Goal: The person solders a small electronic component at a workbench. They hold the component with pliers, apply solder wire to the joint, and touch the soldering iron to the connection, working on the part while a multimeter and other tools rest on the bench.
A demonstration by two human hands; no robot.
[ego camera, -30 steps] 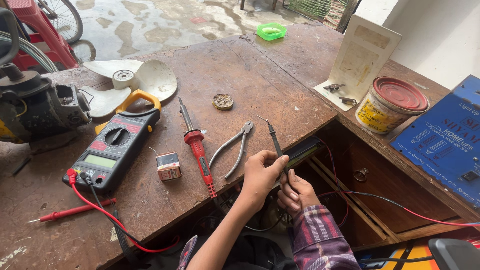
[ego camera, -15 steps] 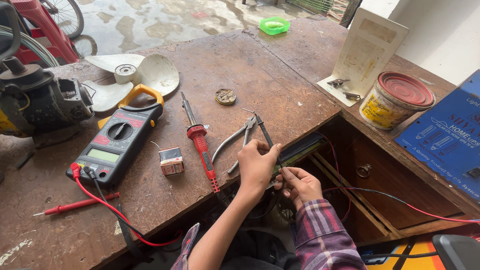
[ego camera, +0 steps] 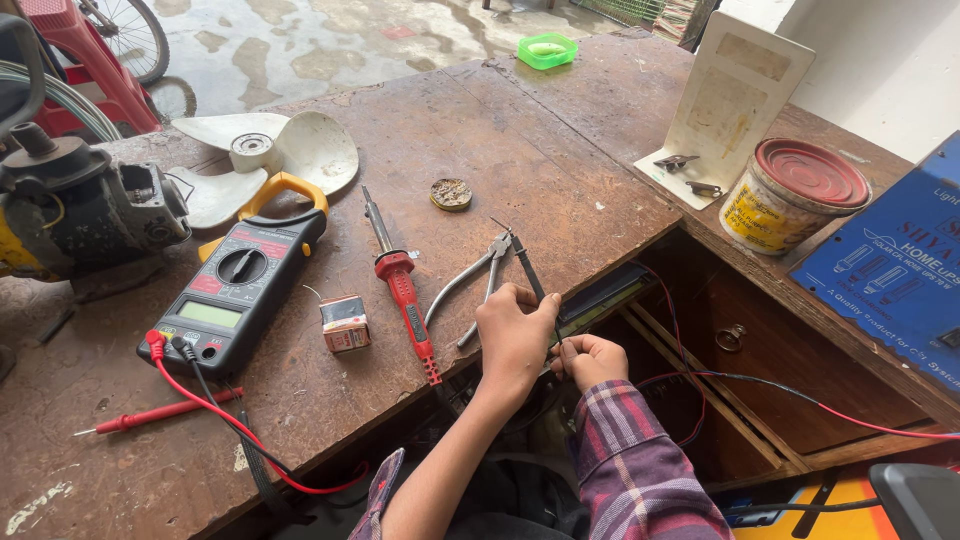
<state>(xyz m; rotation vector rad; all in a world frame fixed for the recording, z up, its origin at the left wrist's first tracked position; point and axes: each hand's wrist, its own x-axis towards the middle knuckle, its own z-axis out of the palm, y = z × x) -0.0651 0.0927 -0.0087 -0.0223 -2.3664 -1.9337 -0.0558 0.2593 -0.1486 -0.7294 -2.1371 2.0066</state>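
My left hand (ego camera: 515, 338) sits at the workbench's front edge, closed around a thin black probe (ego camera: 528, 262) whose tip points away toward the metal pliers (ego camera: 470, 285). Right beside it and touching it, my right hand (ego camera: 592, 360) in a plaid sleeve is curled on the near end of a dark green circuit board (ego camera: 605, 295), which lies across the open bench compartment. What lies under its fingers is hidden. A red-handled soldering iron (ego camera: 402, 290) lies just left of my left hand.
A black clamp multimeter (ego camera: 235, 295) with a red lead (ego camera: 160, 412) lies at the left, with a small box (ego camera: 345, 323) beside it. Farther off are a white fan blade (ego camera: 300, 150), a motor (ego camera: 75, 215), a round solder tin (ego camera: 451, 194), a green dish (ego camera: 547, 50), a paint tin (ego camera: 795, 195) and a blue panel (ego camera: 890, 270).
Both hands stay together at the bench edge. The left hand with the probe has edged slightly away, toward the pliers. The view has shifted a little.
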